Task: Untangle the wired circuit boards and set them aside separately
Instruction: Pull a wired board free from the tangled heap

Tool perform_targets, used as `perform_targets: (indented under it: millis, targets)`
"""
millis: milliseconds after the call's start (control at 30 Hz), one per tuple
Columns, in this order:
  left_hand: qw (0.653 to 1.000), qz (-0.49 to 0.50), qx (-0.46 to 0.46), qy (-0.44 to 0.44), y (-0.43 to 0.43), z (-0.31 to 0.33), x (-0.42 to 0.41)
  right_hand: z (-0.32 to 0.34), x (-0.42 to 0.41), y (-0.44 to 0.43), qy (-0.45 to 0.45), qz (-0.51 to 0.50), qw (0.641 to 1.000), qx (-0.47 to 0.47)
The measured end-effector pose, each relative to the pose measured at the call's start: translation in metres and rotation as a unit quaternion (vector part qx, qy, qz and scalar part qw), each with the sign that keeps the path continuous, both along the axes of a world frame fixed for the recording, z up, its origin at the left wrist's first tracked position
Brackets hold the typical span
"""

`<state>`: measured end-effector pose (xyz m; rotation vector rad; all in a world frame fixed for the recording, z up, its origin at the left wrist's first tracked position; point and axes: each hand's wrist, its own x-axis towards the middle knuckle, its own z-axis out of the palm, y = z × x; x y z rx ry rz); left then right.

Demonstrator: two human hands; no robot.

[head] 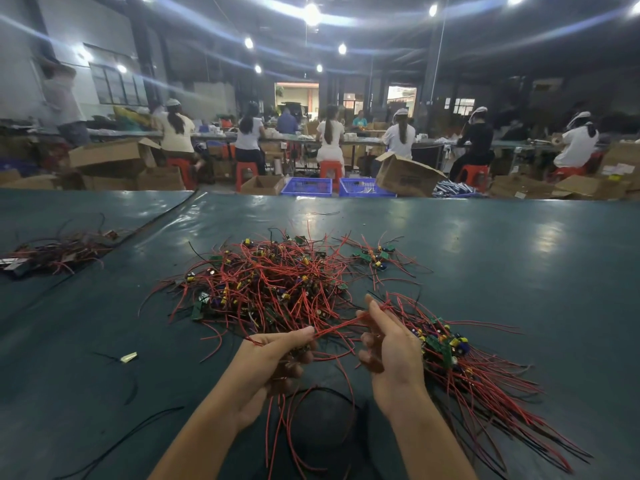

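Note:
A big tangled heap of small green circuit boards with red and black wires [266, 282] lies on the dark green table [519, 258] ahead of me. My left hand [277, 355] grips a wired board, its red and black leads hanging below the palm. My right hand [391, 344] pinches red wires that stretch taut between both hands. To the right of my right hand lies an aligned bundle of sorted boards [450, 348] with wires fanning toward the near right. A few separate boards [375, 259] sit beyond the heap on its right.
Another wire pile [52, 252] lies far left on an adjoining table. A small loose piece [129, 357] rests at my left, near black wires. Beyond the table's far edge stand cardboard boxes, blue crates [306, 187] and seated workers on red stools.

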<state>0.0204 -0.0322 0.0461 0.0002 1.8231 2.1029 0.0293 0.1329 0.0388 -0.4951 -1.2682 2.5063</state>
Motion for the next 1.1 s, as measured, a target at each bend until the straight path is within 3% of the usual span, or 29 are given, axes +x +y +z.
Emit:
perform_targets:
  millis: [267, 533, 700, 867, 1100]
  targets:
    - [0.986, 0.085, 0.141, -0.019, -0.002, -0.007, -0.008, -0.002, 0.000, -0.003, 0.024, -0.037, 0.999, 0.015]
    - [0.970, 0.154, 0.189, -0.005, -0.003, -0.012, -0.013, -0.001, 0.004, -0.011, 0.065, -0.030, 0.993, 0.097]
    - [0.956, 0.156, 0.248, -0.022, -0.004, -0.011, -0.015, 0.004, 0.009, -0.010, 0.131, -0.004, 0.988, 0.081]
    - [0.962, 0.072, 0.264, -0.002, -0.010, -0.006, -0.013, 0.003, 0.012, -0.005, 0.142, 0.072, 0.987, -0.001]
    - [0.973, -0.076, 0.217, -0.030, -0.006, -0.009, -0.010, -0.006, 0.005, -0.019, 0.024, 0.122, 0.982, 0.139]
